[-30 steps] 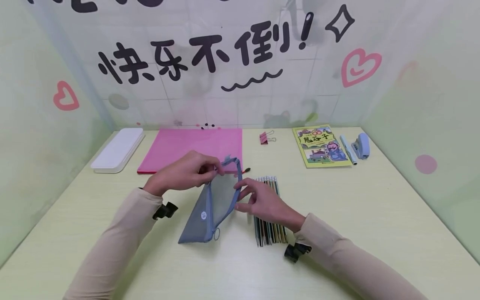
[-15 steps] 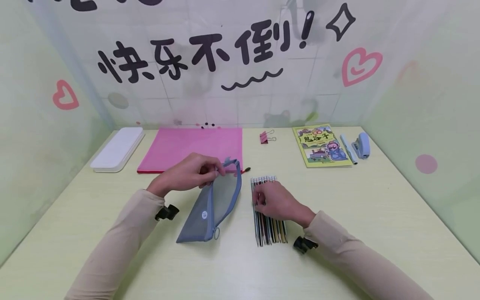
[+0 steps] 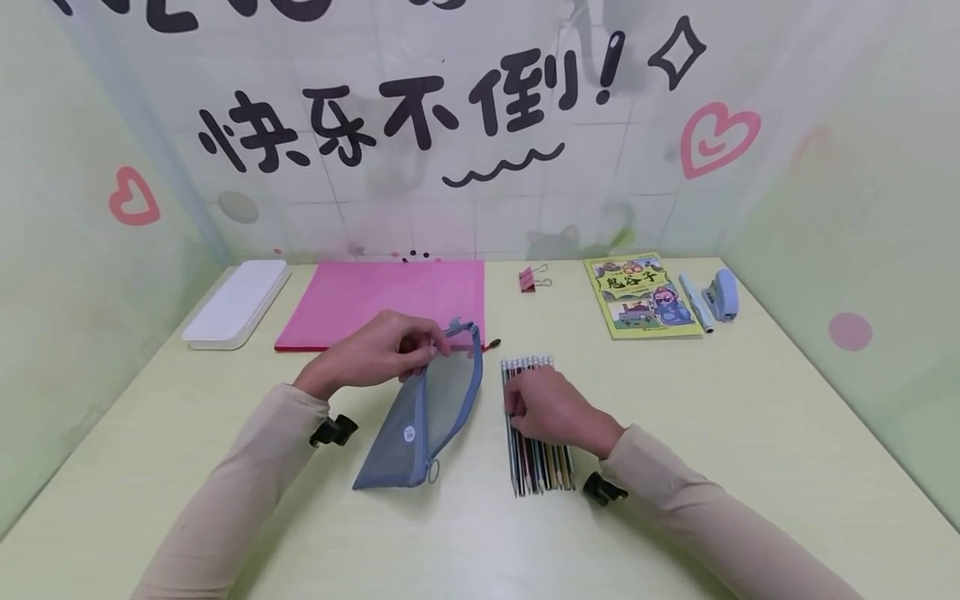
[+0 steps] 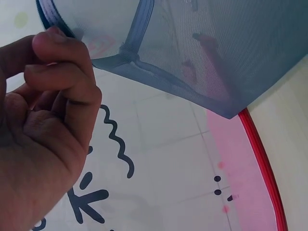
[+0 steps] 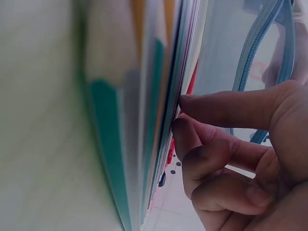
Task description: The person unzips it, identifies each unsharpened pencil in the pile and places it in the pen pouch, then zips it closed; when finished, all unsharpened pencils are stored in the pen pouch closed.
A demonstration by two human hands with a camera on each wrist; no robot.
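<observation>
A blue-grey mesh pencil case, its zipper parted and mouth gaping, stands tilted on the table. My left hand pinches the top of its opening; the left wrist view shows thumb and curled fingers at the case's dark edge. To the right of the case, several pencils lie side by side, white ends away from me and points toward me. Over this row is my right hand, thumb and forefinger pinching a pencil at its left edge. In the right wrist view, the fingertips meet the pencils, partly hidden behind the row.
Behind the case lies a pink zip folder, with a white box to its left. A pink binder clip sits at the back. Farther right are a yellow booklet, a light blue pen and a blue stapler.
My right hand has let go of the case's right edge and moved right onto the pencils, staying there over the last half second. My left hand keeps its grip on the case.
</observation>
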